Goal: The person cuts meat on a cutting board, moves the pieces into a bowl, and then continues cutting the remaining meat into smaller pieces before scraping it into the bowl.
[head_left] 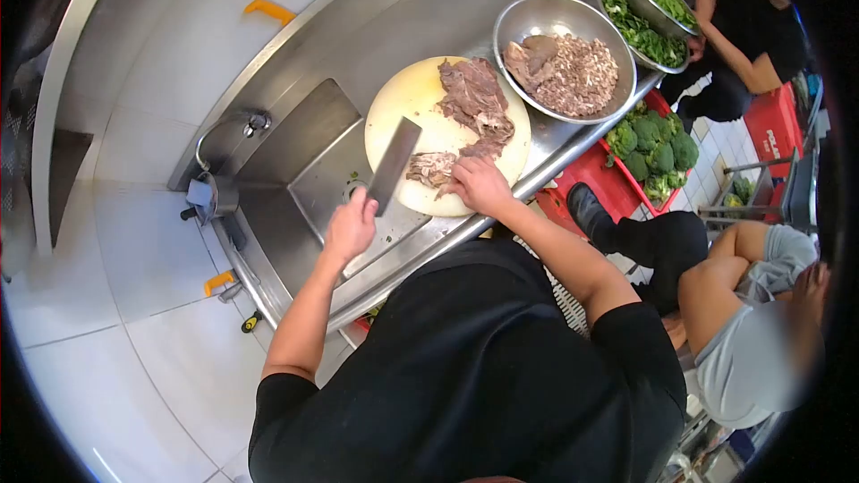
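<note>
My left hand (pixel 350 230) is closed around the handle of a cleaver (pixel 395 167), its wide blade tilted over the left part of a round cutting board (pixel 389 112). On the board, my right hand (pixel 479 186) has its fingers curled onto the edge of the cooked meat (pixel 495 132). Sliced meat (pixel 431 168) lies between that hand and the blade. A larger dark piece of meat (pixel 472 87) rests farther back on the board. Beyond it, a steel bowl (pixel 503 22) contains chopped meat and a few bigger chunks.
The board overlaps a steel sink (pixel 313 161) with a faucet (pixel 255 122). Bowls of cut greens (pixel 640 31) stand at the counter's far end, beside a person in black (pixel 761 27). Broccoli (pixel 658 148) fills a red crate below. Another person in grey (pixel 752 340) sits at right.
</note>
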